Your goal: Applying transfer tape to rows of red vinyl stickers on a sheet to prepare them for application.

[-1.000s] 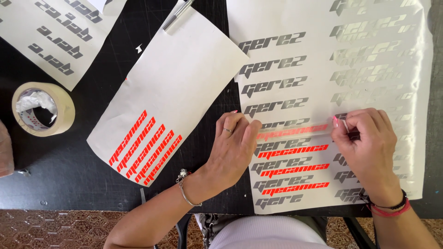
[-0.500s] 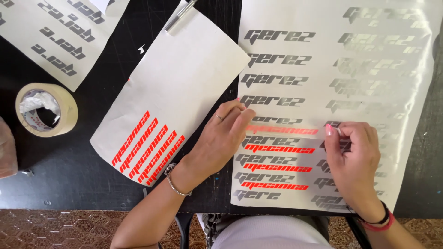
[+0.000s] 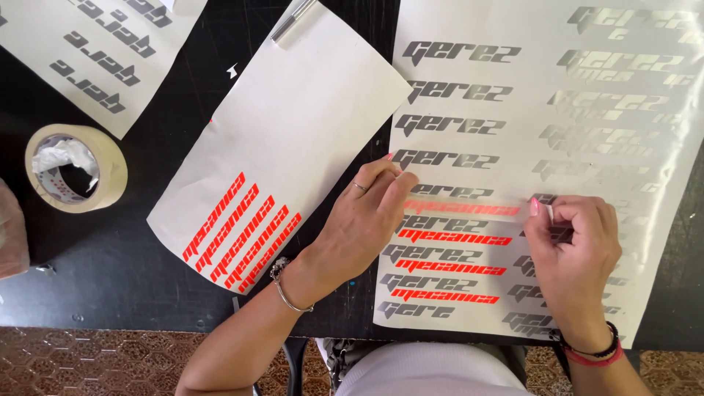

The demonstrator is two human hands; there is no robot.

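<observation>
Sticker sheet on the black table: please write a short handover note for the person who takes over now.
Left hand presses the left end of an orange strip on the large sheet.
Right hand pinches the strip's right end.
Done: three orange words sit under grey words lower down.
Left: upper grey words and the lowest one have none; five orange words wait on the small sheet.
Tape roll lies at left.

Both forearms reach up from the lower edge. The left hand (image 3: pixel 367 220) lies palm down, fingers (image 3: pixel 381 176) stretched flat and pressed downward, ring and wrist bracelet showing. The right hand (image 3: pixel 576 253) is curled, fingers (image 3: pixel 550 209) pinched together, bands at wrist.
</observation>
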